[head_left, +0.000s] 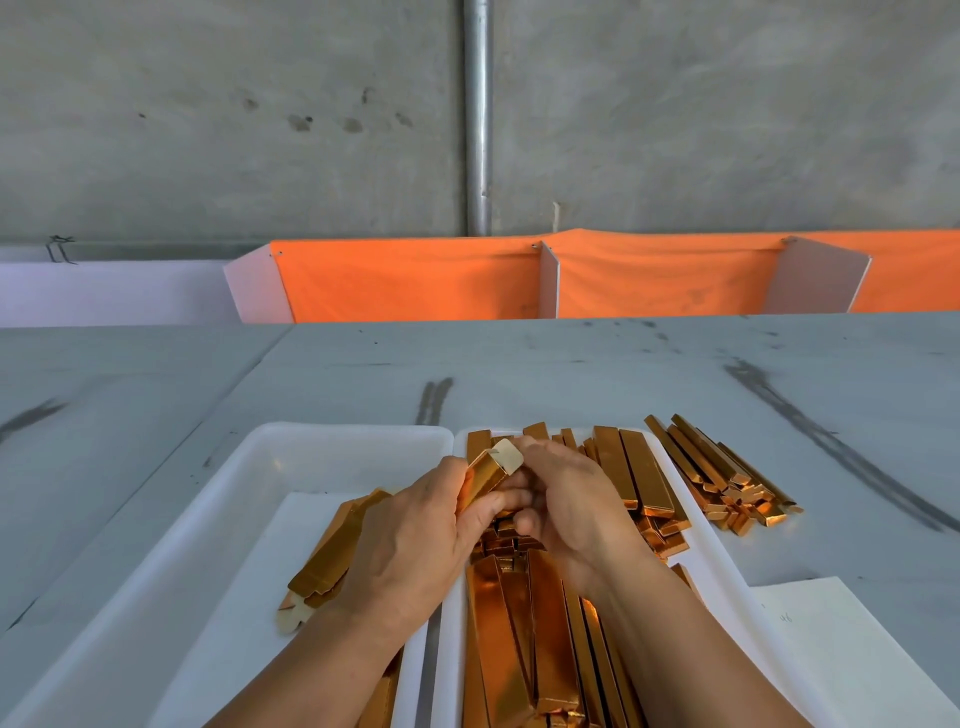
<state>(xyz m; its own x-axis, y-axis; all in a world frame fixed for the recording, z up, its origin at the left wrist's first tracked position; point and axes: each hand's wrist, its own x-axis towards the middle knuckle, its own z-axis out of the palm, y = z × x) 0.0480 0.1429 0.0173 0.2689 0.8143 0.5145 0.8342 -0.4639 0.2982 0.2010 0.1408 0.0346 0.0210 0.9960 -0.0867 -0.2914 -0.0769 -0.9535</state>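
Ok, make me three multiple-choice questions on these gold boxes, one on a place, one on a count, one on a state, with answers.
1. Where does the loose pile of boxes lie? A on the table, right of the right tray; B on the floor; C on a chair.
2. How many white trays? A one; B two; C four.
3. The end flap of the held box is: A open; B tucked shut; C torn off.
Answers: 1 A, it lies beyond that tray's right rim. 2 B, the left tray stands beside the right one. 3 A, it sticks up between the left hand and right hand.
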